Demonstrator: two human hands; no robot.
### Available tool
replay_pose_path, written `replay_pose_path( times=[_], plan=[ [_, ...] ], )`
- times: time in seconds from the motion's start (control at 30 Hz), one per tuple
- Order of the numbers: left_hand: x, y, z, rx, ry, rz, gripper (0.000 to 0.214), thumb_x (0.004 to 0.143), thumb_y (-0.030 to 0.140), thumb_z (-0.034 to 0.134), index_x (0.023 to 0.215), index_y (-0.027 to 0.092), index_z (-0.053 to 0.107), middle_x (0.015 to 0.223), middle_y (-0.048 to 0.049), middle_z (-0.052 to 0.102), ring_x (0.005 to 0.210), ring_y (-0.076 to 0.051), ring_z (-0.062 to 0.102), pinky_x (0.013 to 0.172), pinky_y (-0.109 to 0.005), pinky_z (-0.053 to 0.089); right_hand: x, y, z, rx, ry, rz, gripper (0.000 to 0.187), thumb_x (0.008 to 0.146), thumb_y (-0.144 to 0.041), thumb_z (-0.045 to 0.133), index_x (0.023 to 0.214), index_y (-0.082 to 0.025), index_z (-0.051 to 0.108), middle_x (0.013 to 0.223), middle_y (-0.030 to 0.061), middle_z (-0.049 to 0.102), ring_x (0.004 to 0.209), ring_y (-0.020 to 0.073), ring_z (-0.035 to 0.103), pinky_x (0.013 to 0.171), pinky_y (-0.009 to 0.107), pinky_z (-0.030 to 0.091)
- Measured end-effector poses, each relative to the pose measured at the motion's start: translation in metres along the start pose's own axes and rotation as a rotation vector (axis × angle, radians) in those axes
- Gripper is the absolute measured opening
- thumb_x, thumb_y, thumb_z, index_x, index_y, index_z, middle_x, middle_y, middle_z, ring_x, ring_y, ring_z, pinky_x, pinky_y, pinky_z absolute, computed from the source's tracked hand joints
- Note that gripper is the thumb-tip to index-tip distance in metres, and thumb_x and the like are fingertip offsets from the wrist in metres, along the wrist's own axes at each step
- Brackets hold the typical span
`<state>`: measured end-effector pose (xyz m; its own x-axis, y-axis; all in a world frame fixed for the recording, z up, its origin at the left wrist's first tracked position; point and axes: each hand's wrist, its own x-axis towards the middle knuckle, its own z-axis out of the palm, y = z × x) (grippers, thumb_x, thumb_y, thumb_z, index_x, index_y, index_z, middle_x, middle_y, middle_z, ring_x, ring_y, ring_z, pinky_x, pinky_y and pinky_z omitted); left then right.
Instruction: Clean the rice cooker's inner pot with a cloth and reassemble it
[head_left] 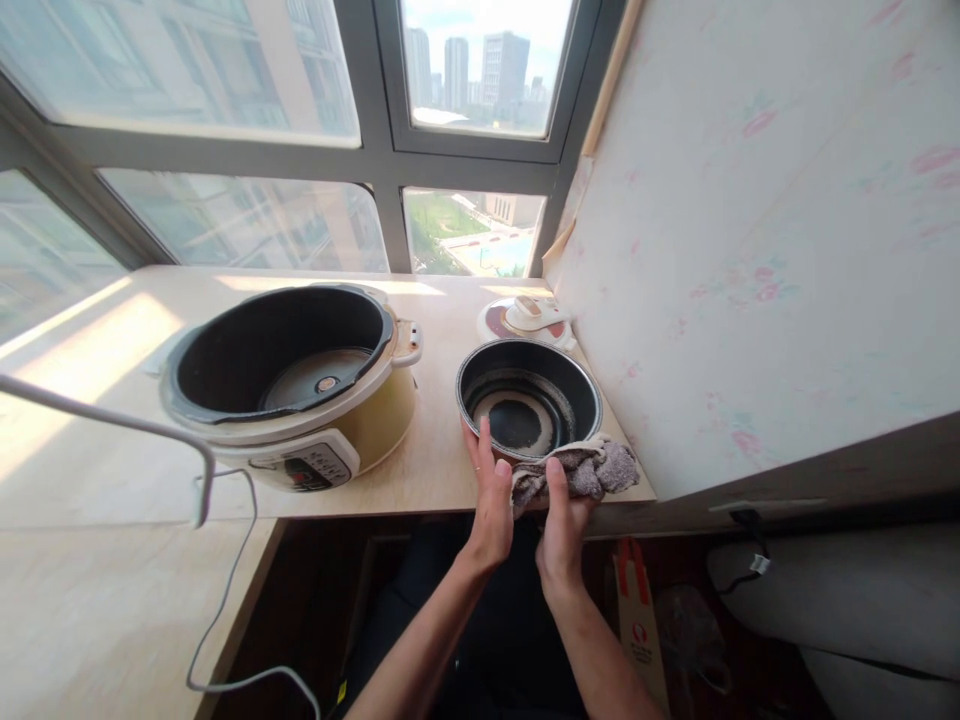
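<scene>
Two hands at black pot (517, 425), by table's (436, 440) front edge, within easy reach. Left hand (491, 515) grips its near left rim, fingers slightly parted, likely steadying it. Right hand (564, 525), fingers curled, thumb on top, clasps bunched cloth (600, 470) against near side, seemingly for pressing. Lid (531, 314) lies behind; cooker body (384, 420) stands left, leaving elbow room.
</scene>
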<state>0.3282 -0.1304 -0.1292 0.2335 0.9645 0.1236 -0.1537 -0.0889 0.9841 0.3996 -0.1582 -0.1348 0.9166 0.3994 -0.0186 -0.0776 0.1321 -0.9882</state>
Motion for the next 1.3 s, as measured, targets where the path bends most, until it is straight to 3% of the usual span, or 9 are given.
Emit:
replay_pose_path(
  times=[0.07, 0.17, 0.3, 0.5, 0.63, 0.87, 1.03, 1.13, 1.3],
  plan=[
    [-0.009, -0.001, 0.006, -0.023, 0.026, 0.016, 0.062, 0.105, 0.05, 0.04, 0.163, 0.028, 0.033, 0.178, -0.0027, 0.003, 0.163, -0.022, -0.002, 0.132, -0.04, 0.008, 0.014, -0.004, -0.002, 0.03, 0.036, 0.02, 0.082, 0.084, -0.054, 0.075, 0.15, -0.018, 0.042, 0.153, 0.0163, 0.054, 0.138, 0.0292, 0.055, 0.118, 0.049, 0.043],
    [-0.006, -0.004, 0.01, -0.047, 0.191, 0.083, 0.055, 0.104, 0.046, 0.046, 0.155, 0.025, 0.045, 0.173, -0.0091, 0.024, 0.161, -0.025, 0.019, 0.13, -0.042, 0.019, 0.039, -0.012, -0.004, 0.075, 0.113, 0.061, 0.07, 0.079, -0.057, 0.077, 0.133, -0.017, 0.056, 0.142, 0.0147, 0.063, 0.13, 0.0304, 0.062, 0.113, 0.049, 0.048],
    [0.038, -0.006, -0.004, 0.009, 0.38, 0.154, 0.05, 0.101, 0.041, 0.048, 0.146, 0.019, 0.051, 0.161, -0.0145, 0.043, 0.153, -0.026, 0.036, 0.127, -0.044, 0.027, 0.066, -0.016, -0.004, 0.098, 0.092, 0.053, 0.065, 0.072, -0.054, 0.081, 0.123, -0.017, 0.064, 0.132, 0.0121, 0.07, 0.124, 0.0299, 0.065, 0.109, 0.046, 0.051],
    [0.132, 0.0, -0.03, -0.035, 0.235, -0.083, 0.044, 0.098, 0.036, 0.05, 0.138, 0.019, 0.058, 0.157, -0.013, 0.052, 0.149, -0.027, 0.043, 0.127, -0.045, 0.028, 0.092, -0.017, -0.001, 0.083, 0.051, 0.041, 0.068, 0.069, -0.053, 0.082, 0.123, -0.015, 0.067, 0.128, 0.0118, 0.072, 0.122, 0.0303, 0.066, 0.107, 0.044, 0.052],
    [0.155, 0.003, -0.026, -0.105, 0.112, -0.049, 0.05, 0.094, 0.036, 0.056, 0.142, 0.02, 0.057, 0.152, -0.0101, 0.058, 0.149, -0.029, 0.043, 0.126, -0.048, 0.029, 0.108, -0.018, -0.001, -0.012, 0.055, 0.067, 0.07, 0.068, -0.055, 0.082, 0.123, -0.014, 0.066, 0.127, 0.0124, 0.072, 0.121, 0.0309, 0.067, 0.105, 0.043, 0.053],
    [0.116, -0.001, -0.014, -0.172, 0.025, 0.016, 0.08, 0.079, 0.019, 0.06, 0.157, 0.026, 0.041, 0.157, -0.0055, 0.052, 0.147, -0.028, 0.045, 0.126, -0.044, 0.03, 0.133, -0.018, -0.003, -0.074, -0.046, 0.021, 0.072, 0.079, -0.064, 0.071, 0.125, -0.01, 0.068, 0.129, 0.0159, 0.071, 0.125, 0.0325, 0.065, 0.11, 0.047, 0.049],
    [0.073, 0.004, 0.004, -0.146, 0.101, -0.012, 0.087, 0.085, 0.025, 0.062, 0.164, 0.025, 0.026, 0.17, -0.0075, 0.034, 0.157, -0.027, 0.03, 0.13, -0.041, 0.021, 0.136, -0.019, -0.002, -0.03, -0.042, 0.006, 0.073, 0.077, -0.065, 0.072, 0.126, -0.011, 0.066, 0.131, 0.0156, 0.07, 0.125, 0.0323, 0.064, 0.112, 0.05, 0.047],
    [0.059, 0.007, 0.019, -0.118, 0.212, -0.037, 0.088, 0.088, 0.026, 0.058, 0.166, 0.019, 0.017, 0.175, -0.0101, 0.02, 0.16, -0.027, 0.021, 0.131, -0.041, 0.015, 0.118, -0.016, -0.003, 0.009, -0.024, 0.007, 0.074, 0.077, -0.063, 0.073, 0.129, -0.013, 0.063, 0.135, 0.0151, 0.068, 0.127, 0.0317, 0.062, 0.112, 0.049, 0.047],
    [0.048, 0.011, 0.035, -0.05, 0.3, -0.058, 0.088, 0.091, 0.029, 0.055, 0.166, 0.016, 0.011, 0.177, -0.0092, 0.01, 0.162, -0.025, 0.011, 0.131, -0.039, 0.007, 0.058, -0.006, -0.003, 0.06, -0.056, 0.054, 0.083, 0.077, -0.058, 0.078, 0.143, -0.017, 0.048, 0.146, 0.0144, 0.06, 0.13, 0.029, 0.06, 0.115, 0.048, 0.045]
  ],
)
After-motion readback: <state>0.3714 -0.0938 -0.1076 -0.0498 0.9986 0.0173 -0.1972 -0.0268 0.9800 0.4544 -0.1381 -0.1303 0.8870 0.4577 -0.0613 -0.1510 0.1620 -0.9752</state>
